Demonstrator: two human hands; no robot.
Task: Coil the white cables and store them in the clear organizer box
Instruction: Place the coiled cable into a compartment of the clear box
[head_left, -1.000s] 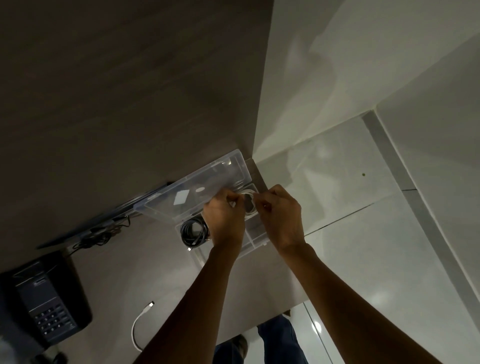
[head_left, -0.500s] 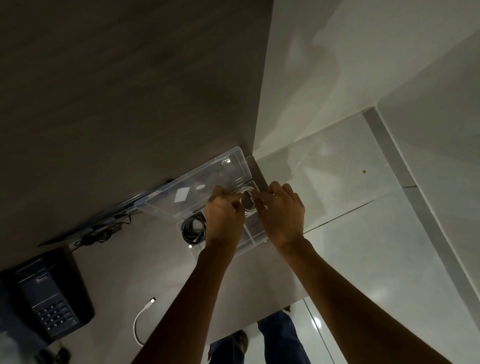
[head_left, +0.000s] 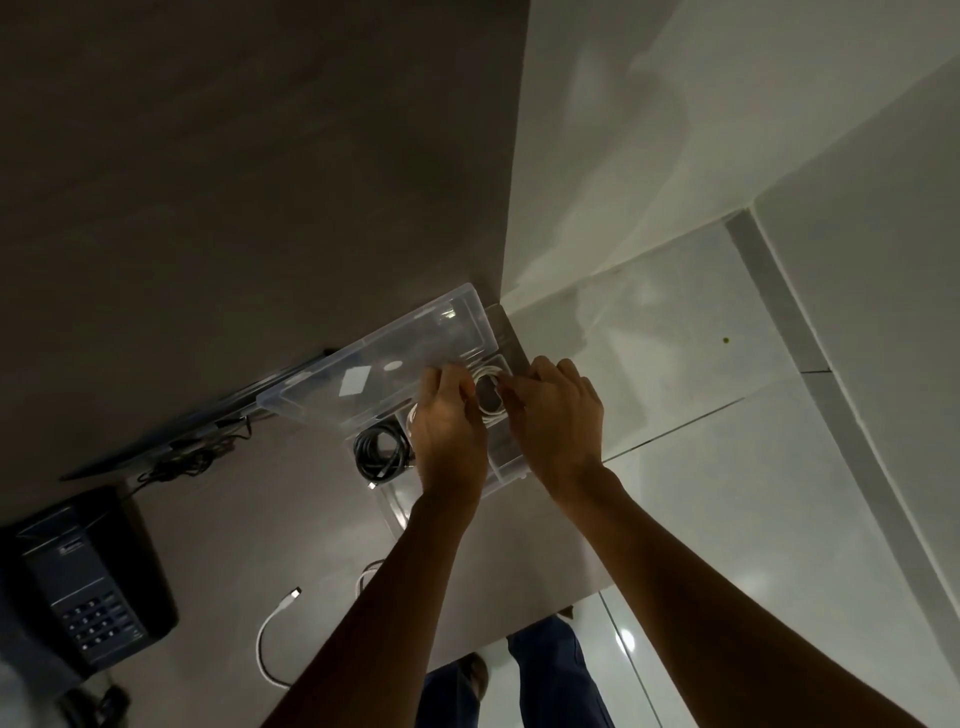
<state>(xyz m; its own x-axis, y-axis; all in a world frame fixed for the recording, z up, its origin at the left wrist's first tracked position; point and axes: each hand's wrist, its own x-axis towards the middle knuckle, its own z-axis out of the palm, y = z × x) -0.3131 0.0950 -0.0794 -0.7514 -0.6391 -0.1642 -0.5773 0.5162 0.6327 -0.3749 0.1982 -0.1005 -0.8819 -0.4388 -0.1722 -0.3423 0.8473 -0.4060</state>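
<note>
The clear organizer box (head_left: 511, 473) sits at the table's far right corner with its lid (head_left: 374, 384) swung open to the left. A coiled white cable (head_left: 488, 392) lies in the box's far right compartment. My left hand (head_left: 447, 431) and my right hand (head_left: 558, 415) are both over the box, fingertips pinching the coil from either side. A coiled black cable (head_left: 382, 454) rests in the left compartment. A second white cable (head_left: 270, 644) lies loose on the table near me, partly hidden under my left forearm.
A black desk phone (head_left: 88, 582) stands at the left edge of the table. A dark flat device with tangled black wires (head_left: 176, 460) lies along the wall behind it. The table's right edge drops to a glossy white tiled floor (head_left: 727, 493).
Both hands have stayed on the white coil and pressed it lower into the right compartment. The view has shifted slightly; the box and loose cable have not moved.
</note>
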